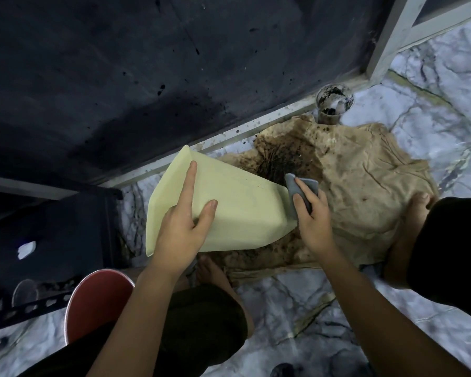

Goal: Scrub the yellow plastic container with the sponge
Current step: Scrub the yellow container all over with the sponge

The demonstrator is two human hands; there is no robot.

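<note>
- Over the stained cloth (365,186), the right hand (312,213) has its fingers curled round a grey sponge (301,190), pressed to the container's narrow end.
- The left hand (182,224) clasps the yellow container (234,210) from above, forefinger stretched along it, tipped on its side.
- No writing shows on either.
- A dirty cup (333,104) stands by the wall.

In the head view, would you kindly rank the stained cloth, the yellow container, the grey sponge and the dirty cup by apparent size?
1. stained cloth
2. yellow container, nearer the camera
3. and 4. grey sponge and dirty cup: look alike; sponge partly hidden, so unranked.
</note>
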